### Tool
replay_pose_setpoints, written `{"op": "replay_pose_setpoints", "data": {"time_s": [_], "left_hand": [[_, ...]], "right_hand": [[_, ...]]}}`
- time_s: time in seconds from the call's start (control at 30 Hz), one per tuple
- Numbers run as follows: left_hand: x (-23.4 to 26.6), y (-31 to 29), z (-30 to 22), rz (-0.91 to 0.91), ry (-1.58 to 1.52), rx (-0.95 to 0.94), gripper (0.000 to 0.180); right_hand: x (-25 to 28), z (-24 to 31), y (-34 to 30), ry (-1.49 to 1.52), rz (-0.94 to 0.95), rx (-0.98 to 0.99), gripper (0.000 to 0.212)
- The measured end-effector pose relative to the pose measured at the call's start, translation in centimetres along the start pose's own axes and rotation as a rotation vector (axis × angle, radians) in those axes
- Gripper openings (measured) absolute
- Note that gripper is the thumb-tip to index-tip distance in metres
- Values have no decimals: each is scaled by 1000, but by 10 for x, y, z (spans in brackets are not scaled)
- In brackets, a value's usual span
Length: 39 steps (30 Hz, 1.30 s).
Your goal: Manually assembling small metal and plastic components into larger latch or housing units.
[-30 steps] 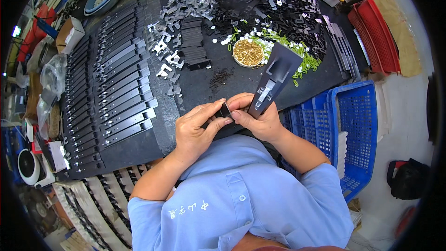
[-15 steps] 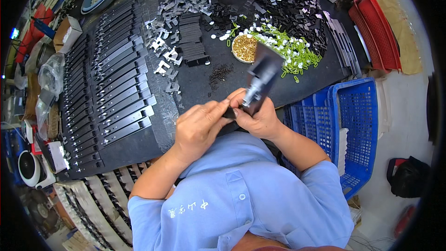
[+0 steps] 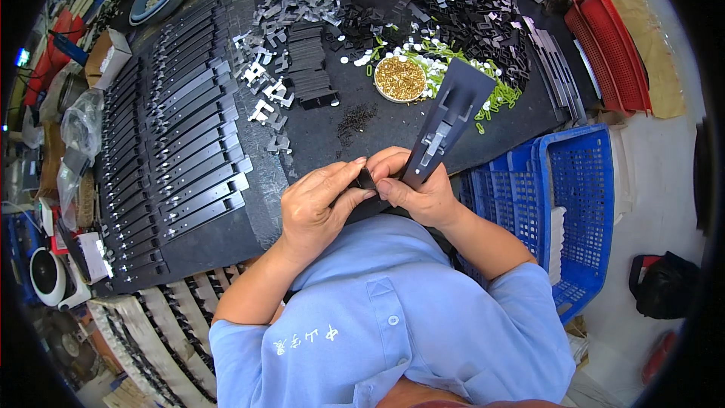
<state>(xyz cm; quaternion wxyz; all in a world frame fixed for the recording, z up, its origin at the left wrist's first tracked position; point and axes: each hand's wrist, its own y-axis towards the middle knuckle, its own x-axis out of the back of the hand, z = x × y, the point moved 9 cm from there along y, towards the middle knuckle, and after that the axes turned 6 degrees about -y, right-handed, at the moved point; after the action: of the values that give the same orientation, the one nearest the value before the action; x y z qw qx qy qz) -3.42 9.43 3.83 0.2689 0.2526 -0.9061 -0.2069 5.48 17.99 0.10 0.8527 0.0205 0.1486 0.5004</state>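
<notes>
At the frame's centre, the left hand (image 3: 313,200) pinches a small black piece (image 3: 366,179). The right hand (image 3: 424,198) grips a dark metal bracket (image 3: 446,122).

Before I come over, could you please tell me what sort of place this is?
Likely an assembly workshop: black strips lie in rows on the bench, near a heap of silver clips, and the right hand holds a dark part.

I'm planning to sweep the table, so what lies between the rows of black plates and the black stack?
Silver clips lie scattered between the black plates and the black stack, as the head view shows.
</notes>
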Motion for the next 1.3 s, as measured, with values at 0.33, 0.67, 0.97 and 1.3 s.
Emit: {"op": "replay_pose_setpoints", "data": {"time_s": [0.33, 0.67, 0.97, 1.3], "left_hand": [[0, -5, -9, 29, 176, -66, 41], [31, -19, -19, 38, -687, 273, 44], [19, -17, -3, 335, 201, 24, 26], [1, -28, 0, 327, 212, 58, 23]], "right_hand": [[4, 5, -7, -410, -105, 27, 14], [23, -5, -19, -931, 229, -320, 24], [27, 11, -21, -1546, 373, 161, 49], [31, 6, -21, -1514, 398, 174, 49]]}}
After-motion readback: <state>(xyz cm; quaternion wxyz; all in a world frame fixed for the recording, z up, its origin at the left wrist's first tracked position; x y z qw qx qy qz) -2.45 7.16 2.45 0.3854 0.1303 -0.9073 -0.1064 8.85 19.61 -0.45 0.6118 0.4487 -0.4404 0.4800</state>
